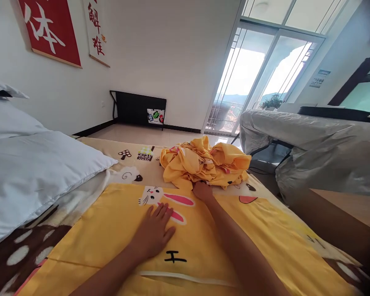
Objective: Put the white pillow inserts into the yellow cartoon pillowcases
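Note:
A yellow pillowcase point(117, 230) with a white rabbit print lies flat on the bed in front of me. My left hand point(154, 230) rests flat on it, fingers stretched out beside the rabbit's pink ear. My right hand point(202, 191) reaches farther ahead to the pillowcase's far edge, right at the foot of a crumpled heap of yellow cloth point(203, 162). Its fingers curl down out of sight against the fabric, so I cannot make out whether they pinch anything.
A white pillow point(33, 172) lies at the left on the patterned bed sheet point(135, 158). A grey covered sofa point(320, 144) stands to the right of the bed. A black folded table point(138, 107) leans on the far wall, near the glass balcony door point(255, 78).

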Motion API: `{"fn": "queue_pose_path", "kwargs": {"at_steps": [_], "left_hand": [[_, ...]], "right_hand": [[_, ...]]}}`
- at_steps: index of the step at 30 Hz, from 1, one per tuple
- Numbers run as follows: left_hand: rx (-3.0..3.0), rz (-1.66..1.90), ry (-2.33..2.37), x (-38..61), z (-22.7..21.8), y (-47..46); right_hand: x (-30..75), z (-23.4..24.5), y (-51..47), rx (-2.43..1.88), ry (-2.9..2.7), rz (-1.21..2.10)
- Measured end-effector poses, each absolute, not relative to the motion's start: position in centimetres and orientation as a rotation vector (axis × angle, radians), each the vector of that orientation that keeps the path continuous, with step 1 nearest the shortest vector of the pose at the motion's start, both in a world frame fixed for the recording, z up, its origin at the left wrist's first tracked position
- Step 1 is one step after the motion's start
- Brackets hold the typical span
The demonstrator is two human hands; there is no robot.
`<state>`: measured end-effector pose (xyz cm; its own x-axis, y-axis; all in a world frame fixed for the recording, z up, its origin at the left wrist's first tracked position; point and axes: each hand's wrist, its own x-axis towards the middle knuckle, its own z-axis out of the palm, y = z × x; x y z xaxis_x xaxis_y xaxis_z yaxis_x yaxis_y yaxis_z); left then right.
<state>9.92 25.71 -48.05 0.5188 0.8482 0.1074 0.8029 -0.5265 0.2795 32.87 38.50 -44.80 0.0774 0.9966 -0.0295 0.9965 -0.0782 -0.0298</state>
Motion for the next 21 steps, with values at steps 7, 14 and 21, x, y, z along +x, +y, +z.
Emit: {"fn": "queue_pose_path", "kwargs": {"at_steps": [7, 14, 21], "left_hand": [[2.547, 0.303, 1.457, 10.1, -47.4, 25.4], [2.564, 0.272, 1.450, 10.0, -47.1, 25.3], [2.560, 0.264, 1.454, 9.8, -47.1, 25.5]], "right_hand": [[28.1, -44.3, 35.1, -2.089, -2.321, 0.031], [24.8, -45.5, 39.3, -1.891, -2.304, 0.188], [26.2, -45.4, 37.8, -1.729, -2.337, 0.251]]}}
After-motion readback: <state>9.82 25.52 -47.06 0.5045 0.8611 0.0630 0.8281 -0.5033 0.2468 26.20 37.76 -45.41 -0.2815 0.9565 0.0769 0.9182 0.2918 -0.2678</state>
